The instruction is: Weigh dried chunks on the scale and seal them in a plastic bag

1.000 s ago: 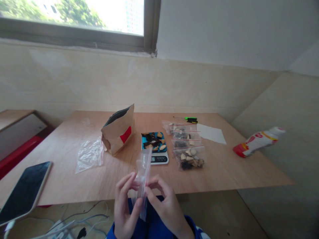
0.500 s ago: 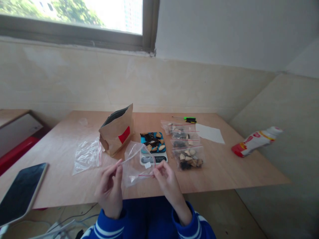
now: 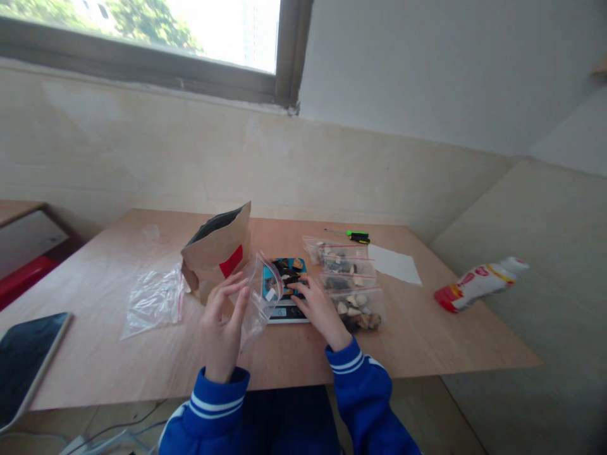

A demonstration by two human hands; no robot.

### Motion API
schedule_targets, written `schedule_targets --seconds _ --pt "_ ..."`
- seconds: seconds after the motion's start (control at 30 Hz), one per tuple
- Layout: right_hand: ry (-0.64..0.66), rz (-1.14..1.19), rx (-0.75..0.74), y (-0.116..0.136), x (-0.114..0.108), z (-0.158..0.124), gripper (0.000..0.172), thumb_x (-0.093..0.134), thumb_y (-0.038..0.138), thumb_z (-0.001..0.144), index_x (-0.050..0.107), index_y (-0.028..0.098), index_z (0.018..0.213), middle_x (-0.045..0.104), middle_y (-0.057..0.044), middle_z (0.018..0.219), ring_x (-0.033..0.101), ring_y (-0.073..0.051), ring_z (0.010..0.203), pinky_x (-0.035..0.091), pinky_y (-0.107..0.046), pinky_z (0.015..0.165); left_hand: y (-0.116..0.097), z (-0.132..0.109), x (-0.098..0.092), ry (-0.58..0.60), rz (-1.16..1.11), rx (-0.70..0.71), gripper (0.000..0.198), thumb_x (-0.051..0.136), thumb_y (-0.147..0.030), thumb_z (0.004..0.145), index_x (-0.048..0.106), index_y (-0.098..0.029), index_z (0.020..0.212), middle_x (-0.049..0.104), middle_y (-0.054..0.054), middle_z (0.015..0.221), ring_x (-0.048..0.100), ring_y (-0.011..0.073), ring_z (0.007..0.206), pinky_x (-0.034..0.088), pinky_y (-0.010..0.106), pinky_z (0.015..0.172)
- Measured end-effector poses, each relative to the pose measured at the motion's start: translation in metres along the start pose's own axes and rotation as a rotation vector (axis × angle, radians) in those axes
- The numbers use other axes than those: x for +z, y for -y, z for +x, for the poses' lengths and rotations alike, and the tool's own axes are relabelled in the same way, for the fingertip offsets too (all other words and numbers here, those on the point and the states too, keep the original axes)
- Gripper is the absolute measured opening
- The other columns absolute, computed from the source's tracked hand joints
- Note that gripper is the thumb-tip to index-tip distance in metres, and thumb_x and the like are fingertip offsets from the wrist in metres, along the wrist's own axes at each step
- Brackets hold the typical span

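My left hand [image 3: 224,328] pinches the edge of a clear zip bag [image 3: 256,313], its mouth gaping toward the right. Beside it, my right hand [image 3: 318,306] reaches over a small kitchen scale [image 3: 287,313], fingers stretched apart at the dried pieces [image 3: 290,273] on its blue top. These pieces are dark and tan, like dried mushroom. Part of the scale is covered by the bag and the right fingers. Behind the left hand stands an open brown paper pouch [image 3: 213,253] with a red label.
Several filled zip bags [image 3: 358,300] overlap right of the scale. Behind them lie green-and-black screwdrivers [image 3: 358,235] and white paper [image 3: 393,262]. A red-and-white bottle [image 3: 478,284] rests at the right. Flat empty bags [image 3: 154,300] and a tablet-like device [image 3: 31,360] are at the left.
My right hand has let go of the zip bag and moved up to the pieces on the scale. The left hand has shifted slightly right and forward, bringing the bag against the scale.
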State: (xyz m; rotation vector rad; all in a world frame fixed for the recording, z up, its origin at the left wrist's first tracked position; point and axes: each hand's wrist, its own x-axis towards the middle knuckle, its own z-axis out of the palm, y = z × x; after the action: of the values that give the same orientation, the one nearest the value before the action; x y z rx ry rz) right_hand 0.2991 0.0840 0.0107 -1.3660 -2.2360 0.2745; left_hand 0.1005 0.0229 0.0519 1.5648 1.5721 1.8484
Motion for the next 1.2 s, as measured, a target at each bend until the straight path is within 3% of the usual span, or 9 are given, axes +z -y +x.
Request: schedule_targets --seconds 0.17,0.37,0.5,0.6,0.77,0.87,1.03,1.2 --pt "0.017 0.065 0.014 -0.003 0.0 0.0 0.021 0.058 0.016 0.087 0.068 0.019 0.104 0.063 -0.01 0.1 0.059 -0.025 0.099 0.05 -0.041 0.088 0.01 -0.01 0.008 0.077 -0.154 -0.167 0.023 0.057 -0.035 0.087 0.064 -0.021 0.104 0.063 0.008 0.127 0.056 0.023 0.12 0.04 0.042 0.105" --pt "-0.173 0.398 0.155 -0.003 -0.01 0.005 0.02 0.06 0.015 0.082 0.07 0.019 0.099 0.069 -0.007 0.096 0.065 -0.022 0.09 0.052 -0.035 0.081 0.01 -0.018 0.013 0.043 -0.201 -0.266 0.026 0.059 -0.039 0.085 0.065 -0.021 0.103 0.066 0.009 0.122 0.059 0.023 0.116 0.043 0.04 0.103" --pt "-0.299 0.765 0.342 0.014 -0.022 0.016 0.029 0.068 0.033 0.077 0.069 0.016 0.101 0.07 -0.005 0.078 0.066 -0.018 0.066 0.054 -0.032 0.067 0.009 -0.02 0.015 0.037 -0.202 -0.281 0.028 0.06 -0.04 0.084 0.066 -0.02 0.103 0.069 0.008 0.117 0.061 0.0232 0.114 0.045 0.039 0.101" --pt "-0.309 0.957 0.347 0.038 -0.032 0.023 0.037 0.069 0.039 0.076 0.067 0.015 0.104 0.07 -0.004 0.076 0.066 -0.016 0.064 0.055 -0.03 0.065 0.009 -0.021 0.018 0.057 -0.214 -0.288 0.028 0.061 -0.04 0.084 0.066 -0.021 0.103 0.068 0.008 0.119 0.06 0.0227 0.115 0.044 0.038 0.103" --pt "-0.156 0.717 0.088 0.079 -0.044 0.022 0.03 0.067 0.022 0.078 0.068 0.021 0.108 0.07 -0.005 0.105 0.066 -0.017 0.09 0.053 -0.03 0.083 0.008 -0.023 0.021 -0.029 -0.253 -0.333 0.031 0.062 -0.042 0.082 0.065 -0.019 0.102 0.071 0.009 0.112 0.065 0.023 0.107 0.05 0.037 0.095" --pt "-0.129 0.63 -0.035 0.08 -0.046 0.02 0.036 0.065 0.024 0.081 0.063 0.025 0.117 0.066 -0.004 0.117 0.061 -0.017 0.106 0.048 -0.032 0.094 0.008 -0.022 0.02 -0.1 -0.265 -0.369 0.032 0.062 -0.044 0.082 0.064 -0.018 0.101 0.071 0.01 0.111 0.067 0.0221 0.102 0.054 0.035 0.088" --pt "-0.274 0.484 0.062 0.032 -0.027 0.025 0.028 0.048 0.027 0.092 0.062 0.023 0.116 0.061 -0.008 0.12 0.055 -0.019 0.116 0.045 -0.037 0.101 0.009 -0.02 0.017 -0.153 -0.269 -0.4 0.032 0.062 -0.045 0.081 0.064 -0.017 0.097 0.072 0.01 0.107 0.069 0.0208 0.097 0.056 0.032 0.081" --pt "-0.054 0.2 0.109 -0.011 0.006 0.025 0.045 0.062 0.026 0.084 0.056 0.019 0.127 0.047 -0.016 0.137 0.042 -0.029 0.131 0.034 -0.048 0.109 0.008 -0.021 0.017 -0.15 -0.281 -0.417 0.032 0.063 -0.044 0.08 0.064 -0.017 0.098 0.072 0.01 0.108 0.068 0.0203 0.098 0.055 0.03 0.081"
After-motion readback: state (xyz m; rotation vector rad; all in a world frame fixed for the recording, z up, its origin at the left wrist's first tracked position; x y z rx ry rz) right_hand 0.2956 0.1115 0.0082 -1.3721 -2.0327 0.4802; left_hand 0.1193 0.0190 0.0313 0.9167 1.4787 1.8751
